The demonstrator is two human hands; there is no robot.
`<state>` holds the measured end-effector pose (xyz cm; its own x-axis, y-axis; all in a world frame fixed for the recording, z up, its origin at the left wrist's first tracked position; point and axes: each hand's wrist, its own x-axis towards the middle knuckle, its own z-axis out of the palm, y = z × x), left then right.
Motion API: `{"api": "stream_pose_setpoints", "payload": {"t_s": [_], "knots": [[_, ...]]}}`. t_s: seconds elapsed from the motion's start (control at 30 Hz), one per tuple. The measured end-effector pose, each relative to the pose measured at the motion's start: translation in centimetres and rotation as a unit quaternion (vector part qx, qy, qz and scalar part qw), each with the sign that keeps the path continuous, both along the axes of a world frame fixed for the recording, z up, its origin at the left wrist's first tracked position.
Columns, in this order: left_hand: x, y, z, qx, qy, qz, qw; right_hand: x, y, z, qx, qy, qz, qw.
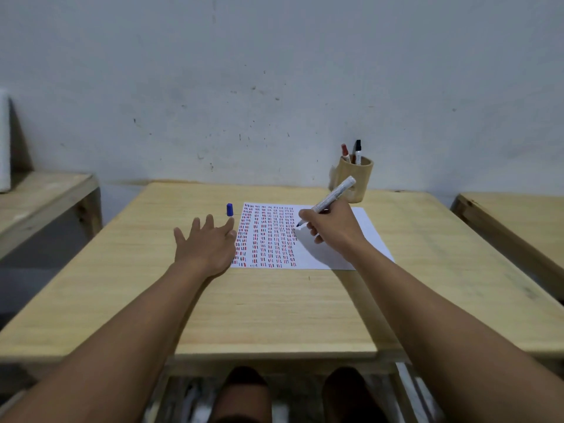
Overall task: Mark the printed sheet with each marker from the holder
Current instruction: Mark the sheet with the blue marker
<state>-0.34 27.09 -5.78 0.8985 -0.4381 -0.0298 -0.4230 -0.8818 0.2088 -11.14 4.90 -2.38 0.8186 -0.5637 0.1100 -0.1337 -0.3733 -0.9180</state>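
A white printed sheet (pixel 329 248) with columns of short red and dark marks lies on the wooden table (pixel 274 300). My right hand (pixel 332 224) grips an uncapped blue marker (pixel 334 193), its tip touching the sheet near the right end of the marked columns. My left hand (pixel 207 242) rests flat with fingers spread, at the sheet's left edge. The marker's blue cap (pixel 229 209) stands upright on the table just beyond my left fingertips. A wooden holder (pixel 355 178) at the back holds a red marker (pixel 345 152) and a black marker (pixel 357 151).
A grey-white wall rises right behind the table. Another wooden table (pixel 512 221) stands to the right and a wooden bench or shelf (pixel 42 193) to the left. My knees show below the table's near edge.
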Motion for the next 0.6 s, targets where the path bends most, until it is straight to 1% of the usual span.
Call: {"api": "stream_pose_setpoints", "payload": {"t_s": [0.17, 0.33, 0.6], "knots": [[0.0, 0.1, -0.5, -0.002, -0.02, 0.003, 1.0, -0.7, 0.2, -1.7, -0.042, 0.015, -0.027, 0.999], [-0.2, 0.1, -0.5, -0.002, -0.026, 0.007, 1.0, -0.7, 0.7, -1.8, -0.085, 0.033, -0.012, 0.996], [-0.3, 0.0, -0.4, -0.002, -0.024, 0.01, 1.0, -0.7, 0.8, -1.9, -0.103, 0.042, -0.007, 0.994]]}}
